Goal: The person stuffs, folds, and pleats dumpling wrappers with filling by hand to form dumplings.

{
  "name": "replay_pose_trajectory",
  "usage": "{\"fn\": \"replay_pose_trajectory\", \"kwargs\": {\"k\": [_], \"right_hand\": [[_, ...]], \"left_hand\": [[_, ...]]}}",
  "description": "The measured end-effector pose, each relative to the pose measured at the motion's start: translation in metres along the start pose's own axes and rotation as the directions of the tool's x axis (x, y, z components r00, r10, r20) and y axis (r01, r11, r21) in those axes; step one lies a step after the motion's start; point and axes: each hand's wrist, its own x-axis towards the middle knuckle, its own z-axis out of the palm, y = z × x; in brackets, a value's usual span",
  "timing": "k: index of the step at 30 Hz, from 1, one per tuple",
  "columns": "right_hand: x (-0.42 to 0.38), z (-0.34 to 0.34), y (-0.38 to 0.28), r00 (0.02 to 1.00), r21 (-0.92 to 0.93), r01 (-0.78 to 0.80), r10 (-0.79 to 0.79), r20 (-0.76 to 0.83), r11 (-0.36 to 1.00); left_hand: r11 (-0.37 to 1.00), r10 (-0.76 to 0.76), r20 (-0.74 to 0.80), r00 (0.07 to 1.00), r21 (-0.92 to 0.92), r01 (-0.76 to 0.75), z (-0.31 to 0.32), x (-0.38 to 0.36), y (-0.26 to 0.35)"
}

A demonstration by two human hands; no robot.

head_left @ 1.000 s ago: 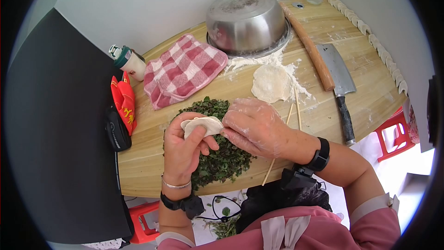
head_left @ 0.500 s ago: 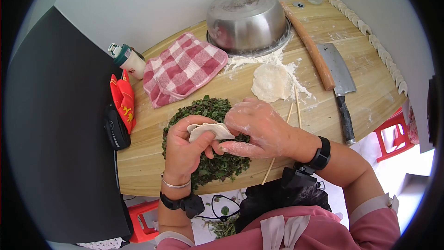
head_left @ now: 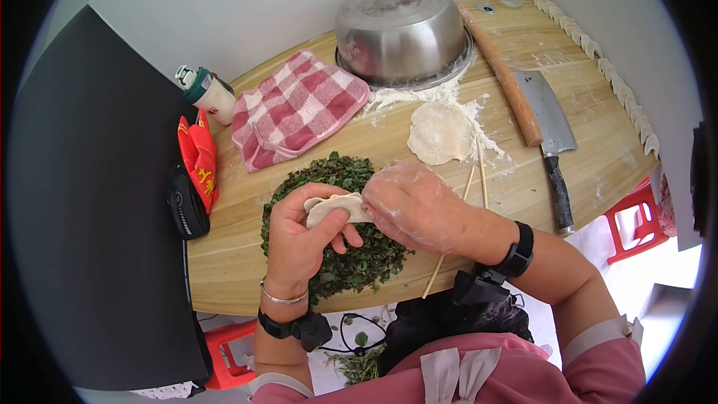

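Observation:
My left hand (head_left: 299, 243) cradles a folded white dumpling (head_left: 334, 206) above a mound of chopped green filling (head_left: 340, 254) on the wooden table (head_left: 247, 243). My right hand (head_left: 415, 206), dusted with flour, pinches the dumpling's right edge. Both hands grip the same dumpling. A pair of chopsticks (head_left: 479, 176) lies just right of my right hand, partly under it.
A flat dough wrapper (head_left: 440, 132) lies in loose flour behind the hands. Further back stand an upturned steel bowl (head_left: 400, 26), a red checked cloth (head_left: 295, 108), a rolling pin (head_left: 505, 78) and a cleaver (head_left: 552, 135). Finished dumplings (head_left: 609, 67) line the right edge. A bottle (head_left: 206, 93) stands left.
The dumpling stays in my left hand. My right hand's fingers, stretched out low half a second ago, have curled back onto the dumpling's right edge.

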Motion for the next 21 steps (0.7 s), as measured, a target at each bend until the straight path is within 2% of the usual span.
{"fn": "replay_pose_trajectory", "kwargs": {"k": [1, 3, 6, 13, 18, 19, 21], "right_hand": [[0.002, -0.004, -0.001, 1.0, 0.0, 0.001, -0.001, 0.001, 1.0], [0.007, -0.019, -0.005, 0.987, 0.079, -0.061, 0.049, 0.156, 0.995], [0.01, -0.024, -0.008, 0.98, 0.05, -0.096, 0.086, 0.181, 0.994], [0.005, -0.012, 0.0, 0.992, -0.002, 0.008, -0.008, 0.128, 1.0], [0.003, -0.007, 0.0, 0.995, 0.034, 0.086, -0.088, 0.052, 0.996], [0.004, -0.01, -0.001, 0.995, 0.034, 0.087, -0.089, 0.053, 0.996], [0.008, -0.02, -0.004, 0.987, 0.114, 0.039, -0.057, 0.153, 0.993]], "left_hand": [[1.0, 0.005, 0.005, 1.0, 0.001, -0.005, -0.001, 0.0, 0.0], [1.0, -0.008, 0.028, 1.0, 0.021, 0.007, -0.001, -0.001, 0.001], [0.999, -0.029, 0.062, 0.998, 0.034, 0.027, -0.001, -0.002, 0.002], [0.994, -0.062, 0.098, 0.993, 0.098, 0.053, -0.001, -0.003, 0.005], [0.995, -0.035, 0.051, 0.998, 0.099, 0.03, 0.001, -0.002, 0.005], [0.995, -0.028, 0.063, 0.998, 0.097, 0.022, 0.0, -0.002, 0.005], [0.993, -0.034, 0.084, 0.996, 0.114, 0.024, 0.001, -0.002, 0.007]]}}
